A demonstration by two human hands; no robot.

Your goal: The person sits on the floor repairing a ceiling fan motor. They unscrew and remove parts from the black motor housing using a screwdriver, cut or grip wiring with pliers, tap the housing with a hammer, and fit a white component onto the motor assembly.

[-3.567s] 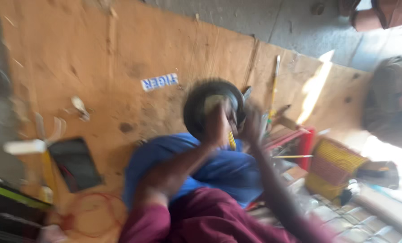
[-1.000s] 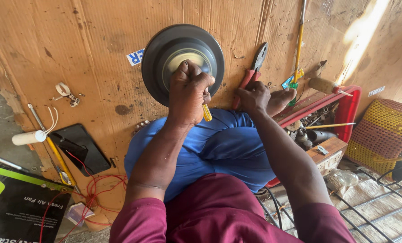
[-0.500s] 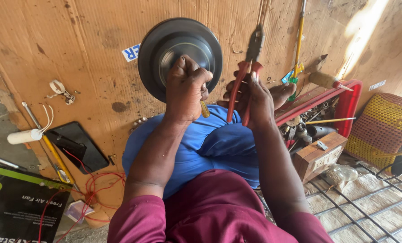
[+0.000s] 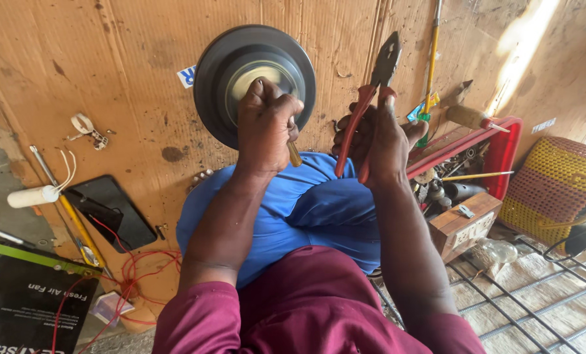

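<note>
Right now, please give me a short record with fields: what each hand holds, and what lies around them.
left hand: grips a yellow-handled tool, pressed on the round dark disc part
right hand: holds red-handled pliers, tip pointing up
surface: brown cardboard sheet
lap: blue cloth
right side: red tray of tools, small wooden block, yellow woven basket
left side: black flat panel, red wires

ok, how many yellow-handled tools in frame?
3 that I can make out: one gripped in the left hand over the round black part, a yellow screwdriver lying lower left, and a long yellow tool upper right. The red tray may hide more.
</note>
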